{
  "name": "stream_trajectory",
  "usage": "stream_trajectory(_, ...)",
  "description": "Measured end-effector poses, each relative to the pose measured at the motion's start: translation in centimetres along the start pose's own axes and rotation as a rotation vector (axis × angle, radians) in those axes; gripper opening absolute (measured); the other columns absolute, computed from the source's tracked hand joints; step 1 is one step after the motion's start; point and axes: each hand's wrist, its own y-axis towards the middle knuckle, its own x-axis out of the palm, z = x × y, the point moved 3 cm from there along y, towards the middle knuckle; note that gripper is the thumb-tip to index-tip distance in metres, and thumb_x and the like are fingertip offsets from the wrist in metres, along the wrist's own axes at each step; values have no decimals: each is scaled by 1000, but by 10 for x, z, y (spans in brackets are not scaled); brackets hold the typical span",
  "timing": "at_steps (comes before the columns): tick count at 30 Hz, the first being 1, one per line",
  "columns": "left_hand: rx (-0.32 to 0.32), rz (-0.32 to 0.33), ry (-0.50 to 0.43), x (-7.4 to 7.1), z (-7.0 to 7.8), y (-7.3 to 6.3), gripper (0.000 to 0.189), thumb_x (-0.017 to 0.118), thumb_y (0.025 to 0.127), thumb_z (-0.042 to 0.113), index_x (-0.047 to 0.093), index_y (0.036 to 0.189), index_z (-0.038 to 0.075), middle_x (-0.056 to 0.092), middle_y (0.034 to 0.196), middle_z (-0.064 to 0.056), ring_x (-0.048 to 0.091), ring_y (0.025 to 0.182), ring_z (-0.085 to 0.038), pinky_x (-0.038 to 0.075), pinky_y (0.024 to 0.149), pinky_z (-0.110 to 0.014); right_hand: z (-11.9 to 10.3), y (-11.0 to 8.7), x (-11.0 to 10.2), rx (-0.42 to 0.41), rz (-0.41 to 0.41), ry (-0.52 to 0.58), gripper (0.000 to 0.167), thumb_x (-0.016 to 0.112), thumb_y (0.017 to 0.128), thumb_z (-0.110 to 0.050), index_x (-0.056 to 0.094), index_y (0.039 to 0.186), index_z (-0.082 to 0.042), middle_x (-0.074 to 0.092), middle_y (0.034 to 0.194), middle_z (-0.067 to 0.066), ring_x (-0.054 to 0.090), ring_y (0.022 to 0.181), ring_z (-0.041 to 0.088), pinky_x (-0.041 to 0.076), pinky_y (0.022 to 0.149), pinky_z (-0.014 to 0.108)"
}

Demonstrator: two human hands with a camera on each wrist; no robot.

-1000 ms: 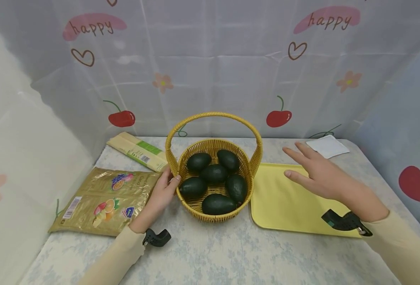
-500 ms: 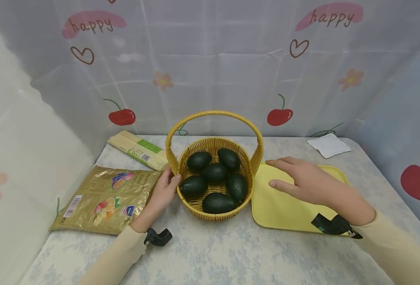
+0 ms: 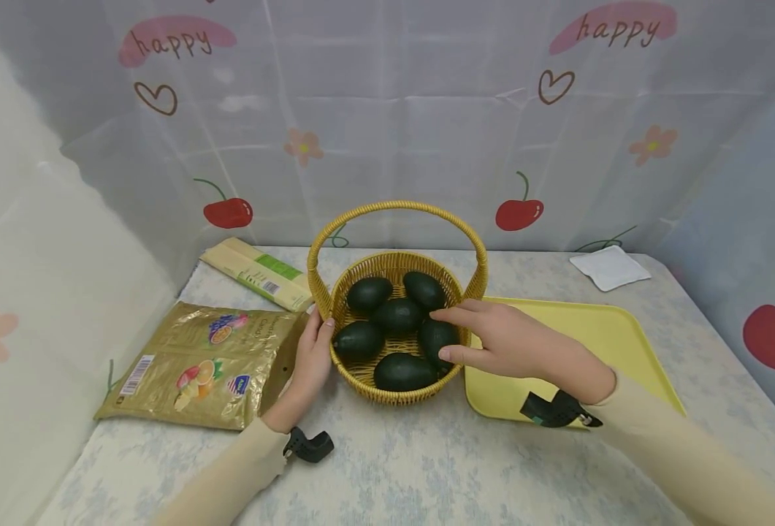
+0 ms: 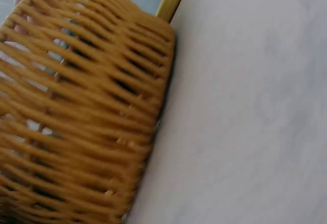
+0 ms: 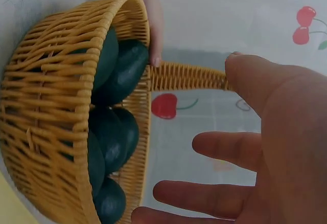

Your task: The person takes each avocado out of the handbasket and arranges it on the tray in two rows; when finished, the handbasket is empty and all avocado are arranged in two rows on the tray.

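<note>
A yellow wicker basket point(image 3: 394, 398) with a tall arched handle stands mid-table, holding several dark green avocados point(image 3: 396, 316). My left hand point(image 3: 310, 361) rests against its left side, thumb at the rim beside the handle's foot; the other fingers are partly hidden. Over the basket's right rim reaches my right hand point(image 3: 502, 336), fingers spread and nothing held. In the head view its fingertips overlap the right-hand avocado point(image 3: 434, 337). In the right wrist view, the spread fingers point(image 5: 204, 196) show apart from the avocados point(image 5: 110, 137). The left wrist view shows the basket's woven side point(image 4: 87, 111).
A yellow tray point(image 3: 578, 314) lies right of the basket, under my right forearm. Behind it is a white square packet point(image 3: 611, 267). Left of the basket are a gold candy bag point(image 3: 196, 365) and a beige-and-green packet point(image 3: 256, 273). Printed curtains enclose the table.
My right hand has moved left from above the tray to over the basket's right rim. My left hand stays at the basket's side, its forearm shifted slightly right.
</note>
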Motion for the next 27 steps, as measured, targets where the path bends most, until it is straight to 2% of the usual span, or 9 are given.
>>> stream_trajectory(1, -5, 9, -24, 1, -2, 0, 53, 37, 111, 20, 27, 162, 9, 32, 166, -15, 27, 154, -30, 23, 125, -52, -1, 4, 2, -7, -10, 7, 58, 61, 99, -49, 57, 145, -13, 66, 130, 10, 65, 93, 15, 55, 87, 39)
stream_trajectory(3, -21, 25, -69, 3, -6, -1, 54, 37, 111, 22, 26, 163, 10, 31, 167, -13, 25, 155, -27, 22, 126, -50, -3, 10, 6, -28, -23, 16, 58, 60, 100, -49, 57, 146, -13, 65, 131, 10, 65, 92, 14, 55, 87, 38)
stream_trajectory(6, -40, 45, -113, 3, -10, -1, 53, 37, 111, 22, 29, 162, 11, 33, 167, -10, 26, 155, -24, 22, 126, -47, -5, 20, 14, -53, -44, 40, 57, 60, 100, -49, 57, 146, -14, 64, 135, 9, 66, 104, 17, 55, 93, 40)
stream_trajectory(9, -55, 56, -148, 3, -13, 0, 52, 38, 110, 22, 32, 161, 12, 36, 165, -9, 29, 153, -22, 23, 125, -45, -7, 28, 21, -75, -65, 65, 56, 59, 101, -48, 57, 146, -15, 63, 139, 10, 62, 124, 26, 52, 102, 46)
stream_trajectory(12, -64, 60, -179, 4, -15, 1, 52, 38, 109, 22, 34, 160, 13, 38, 164, -9, 31, 151, -22, 24, 124, -46, -10, 34, 28, -101, -91, 91, 53, 60, 101, -45, 57, 145, -15, 62, 140, 9, 61, 126, 26, 52, 103, 47)
stream_trajectory(17, -73, 55, -209, 4, -16, 2, 52, 38, 108, 20, 34, 160, 15, 39, 162, -8, 33, 150, -22, 26, 123, -46, -17, 45, 36, -171, -134, 136, 50, 66, 99, -34, 59, 144, -12, 64, 139, 9, 61, 126, 26, 52, 102, 45)
stream_trajectory(23, -74, 63, -224, 4, -15, 1, 52, 38, 108, 19, 36, 159, 15, 43, 159, -11, 37, 147, -24, 29, 121, -46, -22, 56, 43, -245, -219, 167, 45, 70, 96, -19, 62, 139, -8, 67, 134, 7, 65, 114, 22, 55, 96, 38)
stream_trajectory(27, -75, 62, -221, 3, -16, 1, 51, 38, 108, 21, 36, 159, 16, 44, 159, -10, 39, 146, -24, 30, 120, -46, -24, 63, 46, -270, -272, 164, 43, 70, 95, -11, 64, 137, -10, 67, 134, 3, 64, 117, 19, 54, 98, 36)
